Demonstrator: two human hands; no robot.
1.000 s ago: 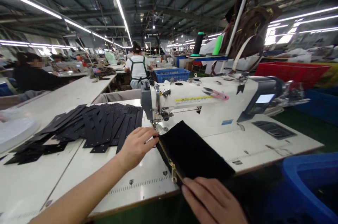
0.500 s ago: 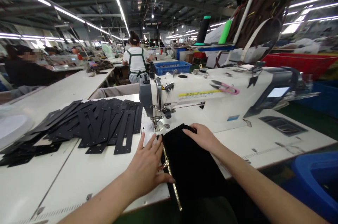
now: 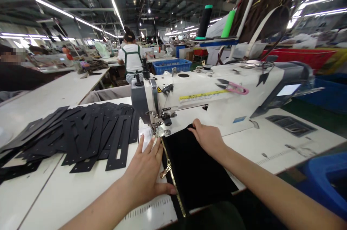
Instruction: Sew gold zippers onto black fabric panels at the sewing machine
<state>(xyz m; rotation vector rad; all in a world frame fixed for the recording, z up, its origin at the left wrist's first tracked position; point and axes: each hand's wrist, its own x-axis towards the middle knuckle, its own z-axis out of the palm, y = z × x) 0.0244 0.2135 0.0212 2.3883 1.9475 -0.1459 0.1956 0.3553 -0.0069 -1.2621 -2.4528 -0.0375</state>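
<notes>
A black fabric piece (image 3: 195,172) with a gold zipper (image 3: 170,172) along its left edge lies on the white table under the sewing machine (image 3: 206,96). My left hand (image 3: 146,172) lies flat beside the zipper, fingers spread, thumb touching the zipper's edge. My right hand (image 3: 207,138) presses on the far end of the fabric, just right of the presser foot (image 3: 158,132). Neither hand grips anything.
A spread of black cut strips (image 3: 81,132) covers the table (image 3: 67,194) at left. Pink thread snips (image 3: 233,87) lie on the machine. A blue bin (image 3: 325,179) stands at lower right. Other people sit at benches behind, one in a white top (image 3: 131,58).
My right hand went from the near corner of the fabric to its far end by the needle. My left hand flattened beside the zipper. The fabric slid toward the presser foot.
</notes>
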